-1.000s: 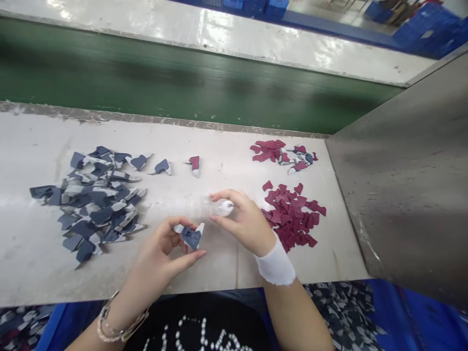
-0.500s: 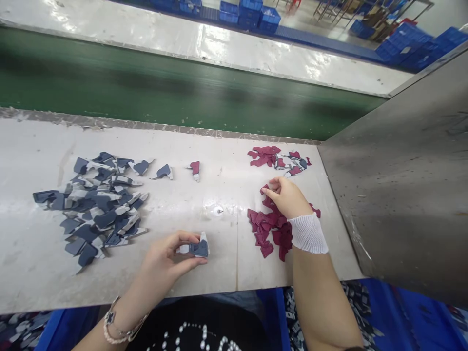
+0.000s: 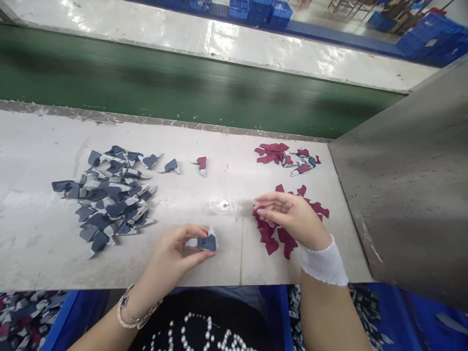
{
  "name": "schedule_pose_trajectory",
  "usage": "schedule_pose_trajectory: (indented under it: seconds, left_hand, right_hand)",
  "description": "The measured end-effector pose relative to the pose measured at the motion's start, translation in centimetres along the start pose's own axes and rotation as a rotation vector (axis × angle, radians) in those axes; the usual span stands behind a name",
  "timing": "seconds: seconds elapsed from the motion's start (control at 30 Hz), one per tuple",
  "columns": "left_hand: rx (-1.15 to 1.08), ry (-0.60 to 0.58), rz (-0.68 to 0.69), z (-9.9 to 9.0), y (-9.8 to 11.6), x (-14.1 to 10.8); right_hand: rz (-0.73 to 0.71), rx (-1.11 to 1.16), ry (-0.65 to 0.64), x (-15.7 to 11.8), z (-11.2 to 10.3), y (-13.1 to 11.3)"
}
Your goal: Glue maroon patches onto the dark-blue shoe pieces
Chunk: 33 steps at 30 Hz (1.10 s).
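Blue-grey plastic part [image 3: 208,243] is over the near side of the counter [image 3: 226,273], between the blue-grey heap [image 3: 109,207] and the maroon pile [image 3: 270,245]. Left hand [image 3: 173,251]: grip closed on it, thumb and fingers at opposite edges. Right hand [image 3: 292,214] is over the maroon pile, fingers curled; can't tell if its grip has anything. Best handling, I'd judge: steady edge pinch, face uncovered; separate one maroon piece without dragging neighbours. Hidden: part's underside, pile middle. Bins [image 3: 66,321] cut off.
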<state>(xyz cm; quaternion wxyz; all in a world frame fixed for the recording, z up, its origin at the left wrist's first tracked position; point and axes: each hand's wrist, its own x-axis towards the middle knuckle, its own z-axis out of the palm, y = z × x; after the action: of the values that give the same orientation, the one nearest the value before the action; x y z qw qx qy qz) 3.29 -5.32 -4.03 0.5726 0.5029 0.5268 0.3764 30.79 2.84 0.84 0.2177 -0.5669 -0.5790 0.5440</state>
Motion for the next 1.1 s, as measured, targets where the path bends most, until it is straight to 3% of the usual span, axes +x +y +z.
schedule_pose_trajectory:
  seconds: [0.17,0.37,0.57,0.8,1.1]
  left_hand:
    - [-0.067,0.037,-0.052,0.7,-0.1,0.0]
    - [-0.022,0.083,0.069,1.4,-0.1,-0.1]
    - [0.083,0.118,0.226,2.2,0.1,-0.2]
    - [0.21,0.191,0.324,2.3,-0.4,-0.6]
    - [0.275,0.131,0.475,2.1,0.1,-0.2]
  right_hand:
    - [-0.091,0.033,-0.102,-2.2,2.7,-0.3]
    - [-0.038,0.174,-0.268,-4.0,5.1,-1.6]
    - [0.04,0.404,-0.229,-4.0,6.7,-1.8]
    - [-0.068,0.3,-0.1,-2.8,7.1,-1.5]
    - [0.054,0.288,-0.155,-2.5,7.0,-2.0]
